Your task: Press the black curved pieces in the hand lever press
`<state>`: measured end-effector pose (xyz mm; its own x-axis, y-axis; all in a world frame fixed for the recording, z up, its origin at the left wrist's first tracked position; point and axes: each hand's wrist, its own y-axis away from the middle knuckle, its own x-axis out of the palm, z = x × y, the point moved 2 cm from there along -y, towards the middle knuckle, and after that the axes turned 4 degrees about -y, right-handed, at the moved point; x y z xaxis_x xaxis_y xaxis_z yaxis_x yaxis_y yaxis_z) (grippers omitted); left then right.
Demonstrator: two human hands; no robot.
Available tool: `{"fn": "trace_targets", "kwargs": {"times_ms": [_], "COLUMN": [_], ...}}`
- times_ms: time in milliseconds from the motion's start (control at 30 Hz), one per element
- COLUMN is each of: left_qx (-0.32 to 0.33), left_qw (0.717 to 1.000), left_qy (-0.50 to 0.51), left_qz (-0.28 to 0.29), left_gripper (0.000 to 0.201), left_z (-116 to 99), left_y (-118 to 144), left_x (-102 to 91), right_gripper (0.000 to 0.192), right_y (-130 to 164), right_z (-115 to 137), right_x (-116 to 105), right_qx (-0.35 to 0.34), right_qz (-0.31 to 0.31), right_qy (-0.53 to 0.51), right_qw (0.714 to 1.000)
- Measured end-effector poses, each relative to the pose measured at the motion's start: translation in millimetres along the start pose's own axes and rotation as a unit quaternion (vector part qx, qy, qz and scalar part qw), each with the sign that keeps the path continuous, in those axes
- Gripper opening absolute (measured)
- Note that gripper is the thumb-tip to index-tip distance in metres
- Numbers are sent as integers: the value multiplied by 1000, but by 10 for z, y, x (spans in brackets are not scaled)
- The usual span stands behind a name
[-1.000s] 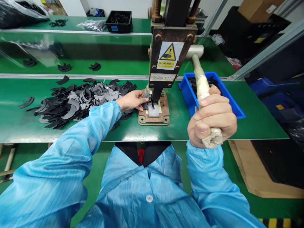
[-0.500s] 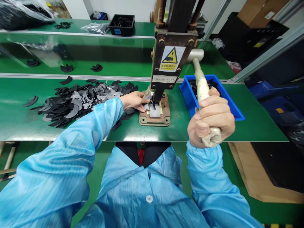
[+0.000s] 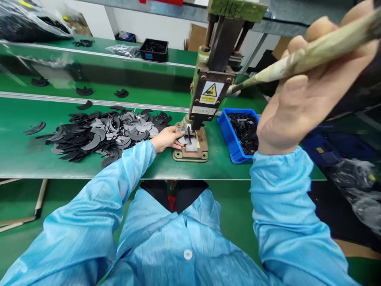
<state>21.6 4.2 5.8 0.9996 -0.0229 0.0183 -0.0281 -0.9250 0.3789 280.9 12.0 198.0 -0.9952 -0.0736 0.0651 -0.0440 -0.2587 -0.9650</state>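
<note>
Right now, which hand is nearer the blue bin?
Right. The right hand grips the press lever, raised above and just right of the blue bin. The left hand is on the press base, left of the bin.

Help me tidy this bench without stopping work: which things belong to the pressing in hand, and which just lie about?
In use:
- right hand gripping the tape-wrapped lever
- left hand holding a dark crescent piece
- brown metal hand press
- heap of dark crescent pieces
- blue plastic bin

Lying about:
- black tray
- clear bag
- stray crescents
</note>
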Motion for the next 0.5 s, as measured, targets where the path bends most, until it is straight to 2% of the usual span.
{"fn": "trace_targets", "kwargs": {"times_ms": [67, 133, 167, 200, 267, 333, 400, 500], "left_qx": [18, 39, 50, 59, 70, 68, 57, 44], "left_qw": [1000, 999, 998, 998, 996, 995, 995, 995], "left_qy": [15, 21, 22, 23, 23, 23, 27, 28], "left_qz": [3, 11, 18, 27, 47, 65, 76, 84], "left_gripper": [41, 44, 45, 46, 49, 53, 58, 61], "left_z": [2, 1, 2, 7, 32, 83, 154, 262], "left_y": [162, 356, 458, 559, 748, 906, 1027, 1141], "left_x": [-46, -103, -126, -139, -132, -88, -32, 31], "right_gripper": [54, 53, 46, 37, 32, 34, 33, 32], "right_y": [139, 543, 816, 1107, 1674, 2100, 2348, 2481], "right_z": [-88, -182, -217, -226, -179, -54, 67, 164], "right_x": [-58, -101, -91, -53, 101, 303, 496, 655], "right_qx": [22, 101, 162, 212, 323, 381, 418, 450], "right_qz": [-13, -54, -56, -36, 34, 78, 100, 109], "right_qy": [22, 48, 40, 33, -3, -27, -44, -55], "right_qw": [999, 992, 984, 976, 946, 921, 902, 884]}}
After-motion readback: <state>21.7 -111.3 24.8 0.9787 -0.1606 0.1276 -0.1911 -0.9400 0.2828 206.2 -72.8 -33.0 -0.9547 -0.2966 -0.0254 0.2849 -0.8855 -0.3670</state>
